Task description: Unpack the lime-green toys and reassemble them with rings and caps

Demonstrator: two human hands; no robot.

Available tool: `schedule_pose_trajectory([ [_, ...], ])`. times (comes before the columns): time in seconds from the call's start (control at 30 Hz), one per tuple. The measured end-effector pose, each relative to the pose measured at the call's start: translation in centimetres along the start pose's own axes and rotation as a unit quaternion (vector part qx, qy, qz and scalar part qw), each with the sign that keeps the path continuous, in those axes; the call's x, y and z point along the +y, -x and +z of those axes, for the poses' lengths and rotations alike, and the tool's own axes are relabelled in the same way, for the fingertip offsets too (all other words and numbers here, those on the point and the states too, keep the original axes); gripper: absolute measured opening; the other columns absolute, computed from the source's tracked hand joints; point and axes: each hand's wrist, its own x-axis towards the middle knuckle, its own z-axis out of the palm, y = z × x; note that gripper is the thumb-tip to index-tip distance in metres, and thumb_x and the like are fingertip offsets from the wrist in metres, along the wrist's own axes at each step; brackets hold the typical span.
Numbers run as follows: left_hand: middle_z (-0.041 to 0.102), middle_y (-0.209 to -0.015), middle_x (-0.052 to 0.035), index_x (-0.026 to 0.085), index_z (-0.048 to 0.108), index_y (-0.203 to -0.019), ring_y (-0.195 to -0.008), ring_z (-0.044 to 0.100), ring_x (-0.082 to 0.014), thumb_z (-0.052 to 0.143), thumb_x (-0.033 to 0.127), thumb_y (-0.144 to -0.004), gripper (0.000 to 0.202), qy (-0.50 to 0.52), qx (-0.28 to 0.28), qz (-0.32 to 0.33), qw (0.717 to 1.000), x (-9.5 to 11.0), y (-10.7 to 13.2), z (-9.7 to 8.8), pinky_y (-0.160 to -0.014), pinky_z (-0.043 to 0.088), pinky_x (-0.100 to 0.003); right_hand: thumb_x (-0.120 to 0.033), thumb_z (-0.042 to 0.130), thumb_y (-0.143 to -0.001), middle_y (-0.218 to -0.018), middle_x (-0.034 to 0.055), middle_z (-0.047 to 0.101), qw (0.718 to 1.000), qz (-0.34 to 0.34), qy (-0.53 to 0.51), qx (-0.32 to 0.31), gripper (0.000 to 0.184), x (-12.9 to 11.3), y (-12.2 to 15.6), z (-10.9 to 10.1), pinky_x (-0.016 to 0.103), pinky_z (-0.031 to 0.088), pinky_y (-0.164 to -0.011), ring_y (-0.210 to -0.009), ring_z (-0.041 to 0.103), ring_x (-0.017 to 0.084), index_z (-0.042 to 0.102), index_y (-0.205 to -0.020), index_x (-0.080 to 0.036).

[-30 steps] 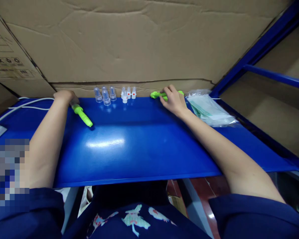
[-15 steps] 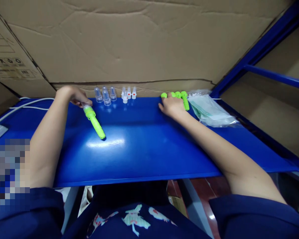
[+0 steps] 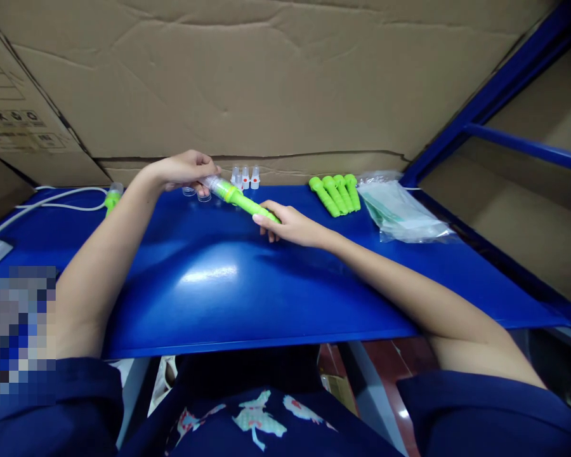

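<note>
My left hand [image 3: 190, 171] pinches the clear domed end of a lime-green stick [image 3: 248, 204], which is held slantwise above the table. The fingers of my right hand [image 3: 285, 223] are closed around its lower green end. Below and behind my left hand stand several clear plastic domes [image 3: 204, 197], mostly hidden by it. Just behind the held stick are several small white pieces with red dots and clear tips [image 3: 254, 179]. Another green stick with a clear top [image 3: 113, 198] shows beside my left forearm, its lower part hidden.
Several green sticks [image 3: 335, 197] lie side by side at the back right of the blue table [image 3: 285, 298]. Right of them is a clear bag with white and green contents [image 3: 404, 209]. White cables [image 3: 52, 198] run at the left. A cardboard wall [image 3: 285, 82] closes the back.
My left hand has lifted the green stick and moved it right. My right hand has left the row of green sticks and closed on its lower end. A stick beside my left forearm now shows.
</note>
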Motion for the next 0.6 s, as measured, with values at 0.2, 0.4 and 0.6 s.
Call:
schedule_pose_trajectory([
  [0.2, 0.069, -0.09, -0.0069, 0.015, 0.068, -0.108, -0.09, 0.064, -0.0214, 0.045, 0.067, -0.087, 0.061, -0.174, 0.032, 0.08, 0.981, 1.1, 0.1, 1.2, -0.077, 0.042, -0.027, -0.054, 0.067, -0.088, -0.056, -0.0089, 0.034, 0.98, 0.053, -0.192, -0.001, 0.043, 1.4, -0.6, -1.5, 0.019, 0.02, -0.038, -0.043, 0.026, 0.005, 0.06, -0.094, -0.012],
  [0.4, 0.067, -0.101, -0.0095, 0.018, 0.064, -0.119, -0.096, 0.061, -0.0257, 0.056, 0.073, -0.075, 0.07, -0.296, 0.03, 0.126, 0.946, 1.5, -0.3, 2.9, -0.08, 0.037, -0.026, -0.057, 0.06, -0.09, -0.055, -0.012, 0.019, 0.956, 0.066, -0.283, -0.034, 0.048, 2.6, -0.9, -2.7, 0.021, 0.01, -0.04, -0.046, 0.01, 0.006, 0.061, -0.095, -0.009],
  [0.6, 0.064, -0.079, -0.0071, 0.02, 0.068, -0.097, -0.085, 0.061, -0.0253, 0.063, 0.073, -0.069, 0.06, -0.318, -0.007, 0.086, 0.944, 1.1, -1.1, 3.0, -0.073, 0.036, -0.026, -0.057, 0.052, -0.095, -0.07, 0.0015, 0.054, 0.996, -0.053, 0.07, 0.032, 0.046, 3.0, -0.8, -2.8, 0.024, 0.032, -0.055, -0.06, 0.045, 0.012, 0.063, -0.095, -0.013],
])
